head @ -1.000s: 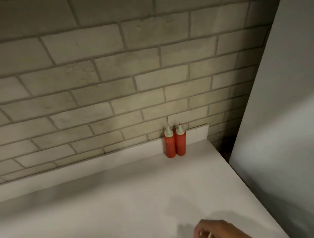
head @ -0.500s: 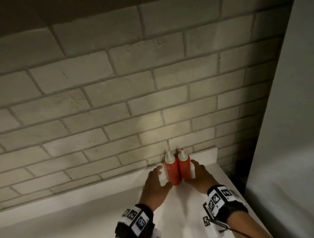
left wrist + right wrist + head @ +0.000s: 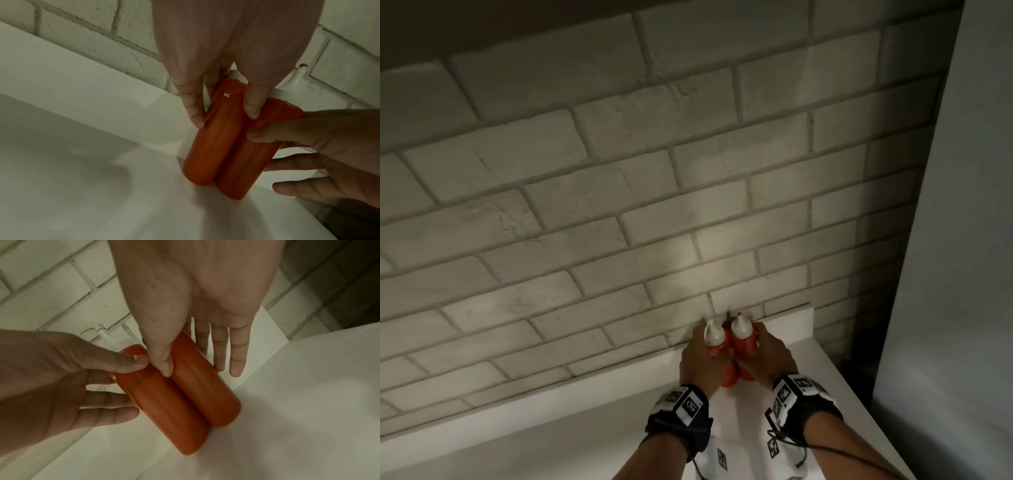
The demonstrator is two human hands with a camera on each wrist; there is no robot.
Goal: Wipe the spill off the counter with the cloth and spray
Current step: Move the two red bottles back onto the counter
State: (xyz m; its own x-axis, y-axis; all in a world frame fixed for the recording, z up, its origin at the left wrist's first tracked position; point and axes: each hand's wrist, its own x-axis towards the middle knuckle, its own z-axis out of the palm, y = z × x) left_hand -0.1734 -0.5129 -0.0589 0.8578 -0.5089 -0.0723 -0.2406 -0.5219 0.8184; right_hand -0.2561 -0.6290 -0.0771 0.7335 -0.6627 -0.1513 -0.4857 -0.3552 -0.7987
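A person is standing at a white counter (image 3: 592,442), seen from their own head looking down. Nearest the viewer, both forearms are reaching forward from about six o'clock, each wearing a black wrist band (image 3: 681,416) with square black-and-white markers.

Just beyond the bands, the left hand (image 3: 700,359) is grasping the left red bottle (image 3: 717,346), thumb on its front and fingers (image 3: 193,107) going round its far side. At its one o'clock, the right hand (image 3: 770,356) is grasping the right red bottle (image 3: 744,344), thumb (image 3: 162,356) pressing on the front and fingers reaching down behind it. In the wrist views the two thumbs are touching each other in the groove between the bottles.

The two bottles are standing upright and touching side by side on the counter, at about twelve o'clock from the wrists. Each is wearing a white pointed nozzle cap (image 3: 714,334); the right one's tip is showing an orange-red spot.

Right behind the bottles, a low white upstand (image 3: 787,325) is running along the back of the counter. Beyond it, a pale brick wall (image 3: 619,171) is filling the upper view. At three o'clock, a plain white panel (image 3: 962,274) is rising beside the counter's end.

The counter is lying in dim light with soft shadows. No cloth, spray or spill is showing in any view.
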